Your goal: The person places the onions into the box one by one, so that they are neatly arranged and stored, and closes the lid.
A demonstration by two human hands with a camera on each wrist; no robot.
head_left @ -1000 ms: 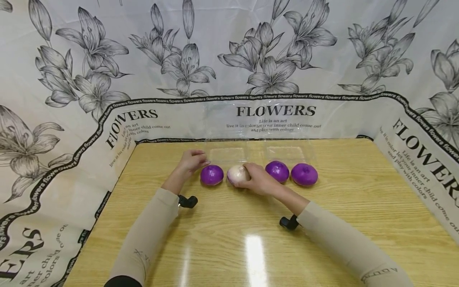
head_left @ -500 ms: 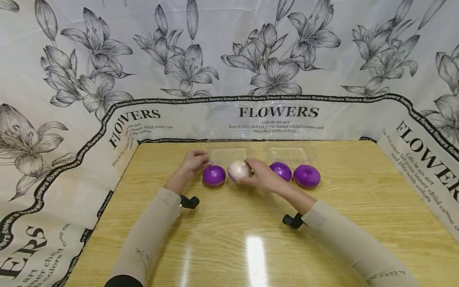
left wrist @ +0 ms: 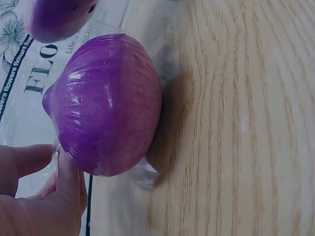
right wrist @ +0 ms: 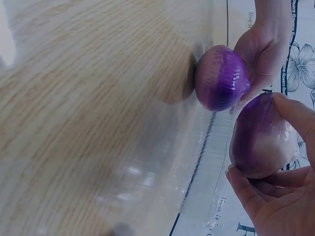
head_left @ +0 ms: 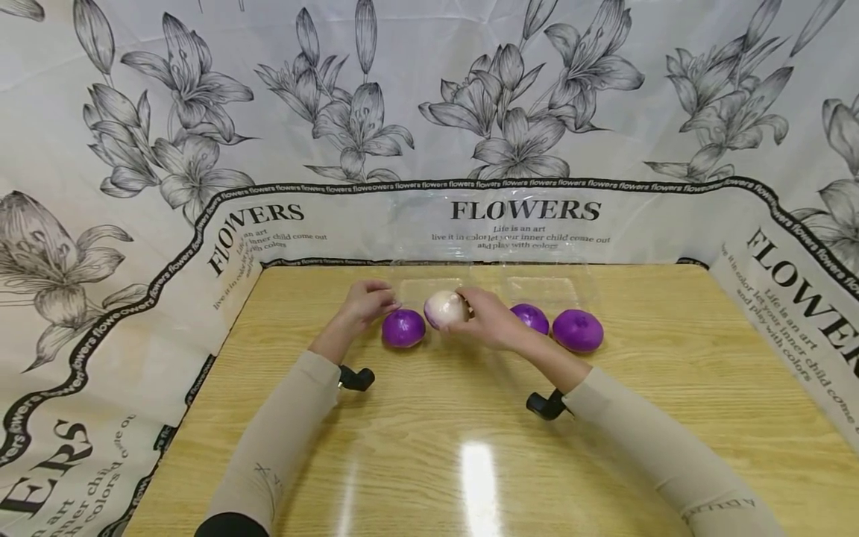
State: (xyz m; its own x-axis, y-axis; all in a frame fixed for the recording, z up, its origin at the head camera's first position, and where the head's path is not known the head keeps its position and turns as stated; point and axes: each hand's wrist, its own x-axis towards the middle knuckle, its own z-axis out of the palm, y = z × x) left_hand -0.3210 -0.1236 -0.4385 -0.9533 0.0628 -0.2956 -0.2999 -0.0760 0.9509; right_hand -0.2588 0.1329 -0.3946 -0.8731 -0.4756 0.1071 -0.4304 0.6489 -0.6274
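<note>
My right hand point(head_left: 486, 319) grips a white-and-purple onion point(head_left: 443, 310), thumb on one side and fingers on the other. The onion is lifted, just in front of the left clear plastic box point(head_left: 429, 287). My left hand point(head_left: 365, 302) is at that box's left edge, thumb and fingertip pinching the thin clear plastic in the left wrist view. A purple onion point(left wrist: 108, 105) rests on the table right beside these fingers. In the right wrist view, the gripped onion point(right wrist: 261, 140) hangs near that purple onion point(right wrist: 221, 78).
A second clear plastic box point(head_left: 546, 287) stands open to the right. In front of it sit two more purple onions, one point(head_left: 530, 319) partly behind my right forearm and another point(head_left: 578, 330) farther right. A flower-printed cloth point(head_left: 349, 224) closes off the wooden table's point(head_left: 416, 418) back and sides.
My right hand has raised the white-and-purple onion off the table and carried it slightly toward the left box. My left hand has stayed at the box's edge. The head view has shifted slightly.
</note>
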